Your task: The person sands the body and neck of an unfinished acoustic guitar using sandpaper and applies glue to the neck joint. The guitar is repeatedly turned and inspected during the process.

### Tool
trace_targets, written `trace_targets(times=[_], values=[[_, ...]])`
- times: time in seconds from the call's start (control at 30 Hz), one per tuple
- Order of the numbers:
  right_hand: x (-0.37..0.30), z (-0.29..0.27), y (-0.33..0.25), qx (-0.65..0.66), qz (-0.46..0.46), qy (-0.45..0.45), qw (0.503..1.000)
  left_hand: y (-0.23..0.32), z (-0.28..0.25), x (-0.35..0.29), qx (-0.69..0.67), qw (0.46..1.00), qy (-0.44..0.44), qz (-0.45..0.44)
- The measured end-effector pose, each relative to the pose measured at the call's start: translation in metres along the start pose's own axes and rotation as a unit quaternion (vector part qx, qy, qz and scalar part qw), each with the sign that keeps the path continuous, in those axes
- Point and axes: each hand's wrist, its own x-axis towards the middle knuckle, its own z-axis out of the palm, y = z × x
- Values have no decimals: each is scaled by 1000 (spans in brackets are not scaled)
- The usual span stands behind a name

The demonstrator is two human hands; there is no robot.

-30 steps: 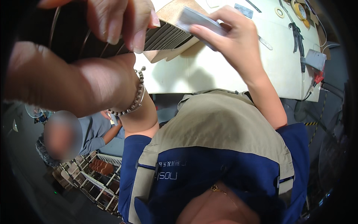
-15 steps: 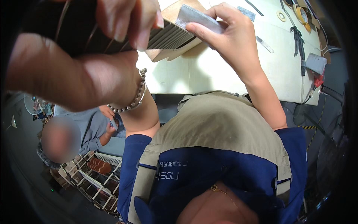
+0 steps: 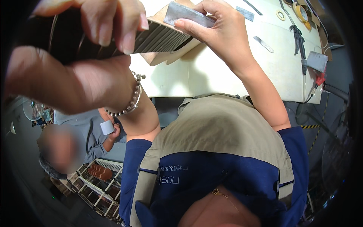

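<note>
My left hand [image 3: 104,24] wraps round the dark fretted neck [image 3: 66,36] of a stringed instrument, its fingers over the top and the thumb below. Metal frets [image 3: 160,39] line the fingerboard up to the pale wooden body [image 3: 160,56], which lies over the table. In my right hand [image 3: 227,36] is a flat grey rectangular block [image 3: 189,14], pinched between thumb and fingers. Its left end hangs at the body end of the fingerboard; whether it touches the frets I cannot tell. A beaded bracelet circles my left wrist.
On the pale table [image 3: 223,79] lie another grey block [image 3: 245,13], a small metal strip [image 3: 263,44], tape rolls [image 3: 300,13] and a black-handled tool [image 3: 298,43]. A white box [image 3: 317,61] with red connectors sits at its right edge. Another person [image 3: 83,132] holds something white beside a rack [image 3: 98,185].
My right hand and the grey block have moved a little left along the fingerboard. The whole view has shifted slightly. The other person's white object has turned into view.
</note>
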Motion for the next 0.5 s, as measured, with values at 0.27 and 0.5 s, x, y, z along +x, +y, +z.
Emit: trace_targets(times=[0.27,0.5], values=[[16,-14,-12,121,183,-9,976,7,0,-5,8,999,-51,-12],[4,12,7,36,-95,83,991,7,2,-2,1,999,-51,0]])
